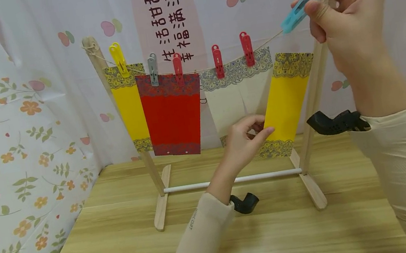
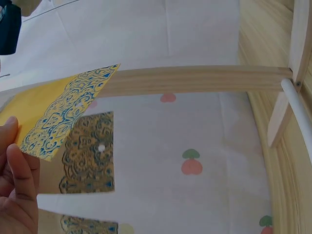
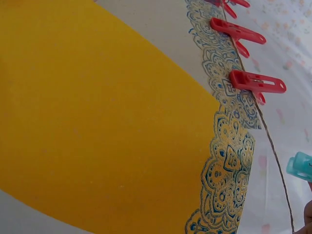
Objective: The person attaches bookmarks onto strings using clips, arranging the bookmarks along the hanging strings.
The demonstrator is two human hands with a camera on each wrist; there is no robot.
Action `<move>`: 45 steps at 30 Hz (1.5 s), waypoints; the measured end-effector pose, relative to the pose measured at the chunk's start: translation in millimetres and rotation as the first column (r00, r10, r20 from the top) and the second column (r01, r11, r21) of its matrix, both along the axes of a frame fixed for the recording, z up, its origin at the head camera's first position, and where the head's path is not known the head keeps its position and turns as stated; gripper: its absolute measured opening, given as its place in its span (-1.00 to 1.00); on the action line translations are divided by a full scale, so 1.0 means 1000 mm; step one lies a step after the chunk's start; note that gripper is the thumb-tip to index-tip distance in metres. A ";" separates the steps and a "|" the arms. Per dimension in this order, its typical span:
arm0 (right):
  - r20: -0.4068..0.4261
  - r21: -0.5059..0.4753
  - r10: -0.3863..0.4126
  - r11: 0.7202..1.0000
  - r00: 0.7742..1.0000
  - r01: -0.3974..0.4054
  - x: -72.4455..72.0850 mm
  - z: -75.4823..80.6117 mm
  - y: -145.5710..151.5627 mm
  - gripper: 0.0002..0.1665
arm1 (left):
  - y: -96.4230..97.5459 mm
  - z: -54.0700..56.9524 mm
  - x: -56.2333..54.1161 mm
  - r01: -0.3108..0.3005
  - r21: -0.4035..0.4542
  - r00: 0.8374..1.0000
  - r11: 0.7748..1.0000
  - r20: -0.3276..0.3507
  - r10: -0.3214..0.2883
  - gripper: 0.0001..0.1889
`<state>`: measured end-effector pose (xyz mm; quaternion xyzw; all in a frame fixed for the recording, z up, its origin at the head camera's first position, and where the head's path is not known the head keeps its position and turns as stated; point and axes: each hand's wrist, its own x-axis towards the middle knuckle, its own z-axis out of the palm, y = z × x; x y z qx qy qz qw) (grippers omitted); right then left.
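Note:
My left hand pinches a yellow card with blue lace-patterned ends near its lower left edge. The card leans to the right, its top edge just below the string. Up at the string's right end, my right hand holds a light blue clothespin between thumb and fingers. In the right wrist view the clothespin shows at the right edge, beside the string and apart from the yellow card. The left wrist view shows the left hand on the card's edge.
Pegged along the string hang another yellow card, a red card and pale cards, held by yellow, grey and red clothespins. Wooden posts and a white bar form the rack on the wooden table.

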<state>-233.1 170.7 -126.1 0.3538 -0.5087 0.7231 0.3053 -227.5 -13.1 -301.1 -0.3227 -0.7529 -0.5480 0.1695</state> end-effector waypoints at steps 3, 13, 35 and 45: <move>0.039 -0.011 0.005 1.000 0.999 -0.005 -0.001 0.006 0.003 -0.76 | 0.004 0.002 -0.001 -0.005 0.021 1.000 1.000 -0.003 0.005 -0.78; 0.138 0.068 0.017 0.997 0.990 -0.027 -0.008 0.018 0.015 -0.79 | 0.014 0.004 -0.003 -0.030 0.055 0.999 0.998 0.031 0.028 -0.77; 0.225 0.283 -0.057 0.959 0.973 -0.009 -0.003 0.011 0.025 -0.88 | 0.024 -0.001 -0.009 -0.044 0.123 0.999 0.991 -0.019 0.047 -0.80; 0.229 0.332 -0.092 0.943 0.969 0.012 -0.002 0.012 0.026 -0.88 | 0.025 -0.005 -0.013 -0.036 0.128 0.998 0.991 -0.055 0.043 -0.80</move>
